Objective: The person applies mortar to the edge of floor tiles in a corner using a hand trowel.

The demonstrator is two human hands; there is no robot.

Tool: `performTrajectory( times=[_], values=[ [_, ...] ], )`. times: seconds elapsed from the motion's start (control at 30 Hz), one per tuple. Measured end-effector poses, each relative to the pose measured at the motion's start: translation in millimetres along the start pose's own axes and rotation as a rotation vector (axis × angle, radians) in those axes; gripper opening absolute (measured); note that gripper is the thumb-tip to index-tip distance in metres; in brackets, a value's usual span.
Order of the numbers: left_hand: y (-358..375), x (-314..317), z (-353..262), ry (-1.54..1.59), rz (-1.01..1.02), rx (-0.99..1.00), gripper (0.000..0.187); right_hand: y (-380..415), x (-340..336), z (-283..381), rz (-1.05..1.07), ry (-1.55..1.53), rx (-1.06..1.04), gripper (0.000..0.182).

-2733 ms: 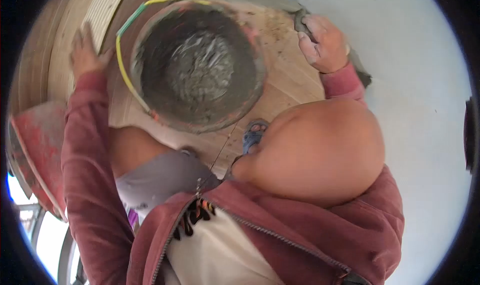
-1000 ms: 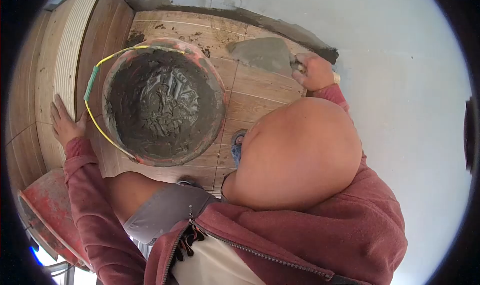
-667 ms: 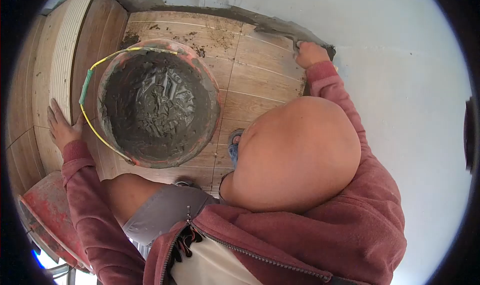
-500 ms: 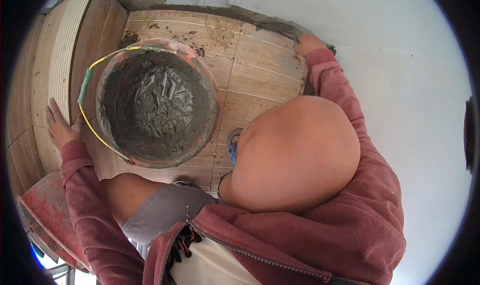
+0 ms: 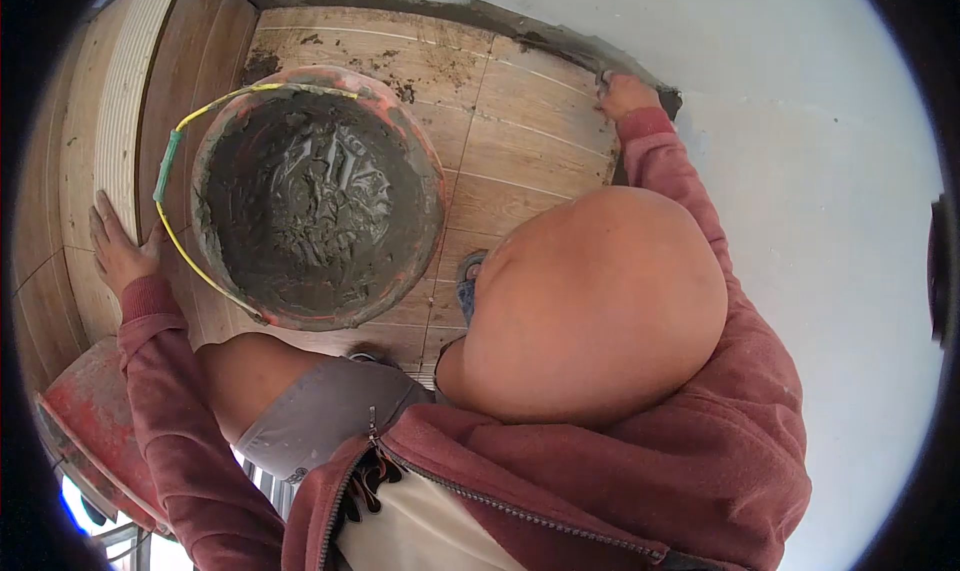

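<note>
My left hand (image 5: 124,246) lies flat with spread fingers on the ribbed edge (image 5: 130,91) of a wood-look tiled step. Beside it stands a round bucket (image 5: 428,256), thickly coated inside and holding wet grey mortar (image 5: 325,201). Its yellow wire handle with a green grip (image 5: 168,169) hangs over the left side. At the foot of the wall, my right hand (image 5: 630,95) is closed, low against a band of grey mortar (image 5: 560,43). Something small and dark shows at its fingers, too hidden to name.
A pale wall (image 5: 820,231) rises along the right. Crumbs of mortar (image 5: 262,67) lie on the tiled floor (image 5: 530,121) behind the bucket. A second red, mortar-stained container (image 5: 105,411) is at lower left. My bare knee (image 5: 600,301) is between the bucket and the wall.
The view has shifted slightly. My right hand remains at the wall's foot with little visible movement, and my left hand stays on the step edge.
</note>
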State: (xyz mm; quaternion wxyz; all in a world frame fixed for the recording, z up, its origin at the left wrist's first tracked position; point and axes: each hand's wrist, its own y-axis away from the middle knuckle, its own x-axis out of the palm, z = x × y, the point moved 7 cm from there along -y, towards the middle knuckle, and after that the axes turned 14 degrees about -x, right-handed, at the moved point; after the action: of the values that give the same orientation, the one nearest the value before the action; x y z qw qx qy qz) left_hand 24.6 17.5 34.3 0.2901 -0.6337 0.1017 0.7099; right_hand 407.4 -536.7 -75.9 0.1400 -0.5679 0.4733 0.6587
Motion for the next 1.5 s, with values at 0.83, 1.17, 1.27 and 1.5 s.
performTrajectory(
  times=[0.83,1.17,1.27,1.5],
  values=[
    [-4,3,3,-0.011,-0.021,0.014,0.091,-13,14,3,-0.013,-0.072,-0.085,0.035],
    [-3,4,4,-0.069,-0.017,-0.009,0.090,-18,21,12,-0.056,-0.077,-0.048,0.036],
    [-4,3,2,-0.024,-0.025,0.006,0.089,-9,17,11,-0.071,-0.118,-0.017,0.035],
    [-4,1,2,-0.007,-0.052,0.020,0.090,18,11,0,0.058,-0.011,-0.019,0.035]
  ],
)
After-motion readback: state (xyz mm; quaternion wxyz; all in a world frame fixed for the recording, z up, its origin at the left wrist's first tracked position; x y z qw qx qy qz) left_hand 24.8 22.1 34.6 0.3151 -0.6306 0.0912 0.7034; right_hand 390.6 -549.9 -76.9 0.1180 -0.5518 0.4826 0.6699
